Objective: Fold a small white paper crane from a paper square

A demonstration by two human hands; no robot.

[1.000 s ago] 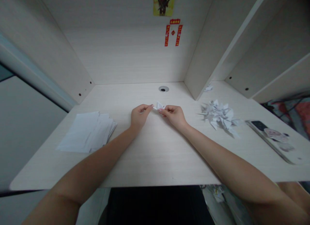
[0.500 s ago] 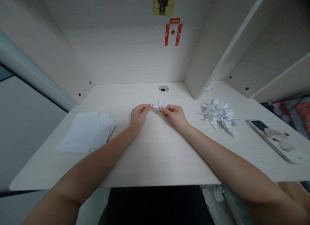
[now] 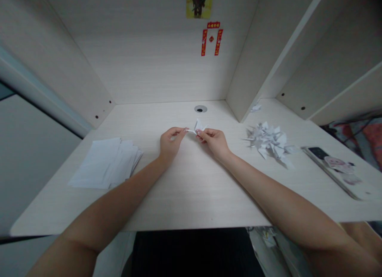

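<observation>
Between my two hands is a small folded white paper figure (image 3: 198, 125), held a little above the desk. My left hand (image 3: 172, 144) pinches its thin pointed end between thumb and forefinger. On the other side, my right hand (image 3: 215, 142) grips the body of the figure, with thumb and fingers closed on it. One pointed flap stands up above the right fingertips; part of the paper is hidden behind them. A pile of similar folded paper figures (image 3: 270, 140) lies right of my right hand. Left of my left hand rests a stack of white paper sheets (image 3: 103, 161).
A phone (image 3: 337, 171) lies at the right of the pale desk (image 3: 191, 197). Behind my hands is a round cable hole (image 3: 200, 109). An upright divider panel (image 3: 253, 70) meets the desk at the back right, with another bit of white paper (image 3: 256, 107) beside its foot.
The upright flap of the paper figure looks slightly raised and turned. Both hands keep their hold in nearly the same place, while the whole view has shifted slightly.
</observation>
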